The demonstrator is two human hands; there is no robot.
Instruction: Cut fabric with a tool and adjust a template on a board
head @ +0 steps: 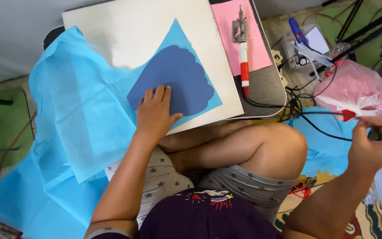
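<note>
under the left hand [154, 114], flat and open: dark blue scalloped cutout [175, 82], already cut, pressed onto light blue sheet [89, 106]. right hand [374, 144], far off, pinched on black cord [323, 128]. not yet fixed, seemingly.

two hands [155, 113], one white board [124, 31], one pink bag [357, 90]

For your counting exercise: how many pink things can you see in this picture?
2: a pink sheet on the board's far right corner, and a pink plastic bag on the floor right. Others may be hidden.
</note>
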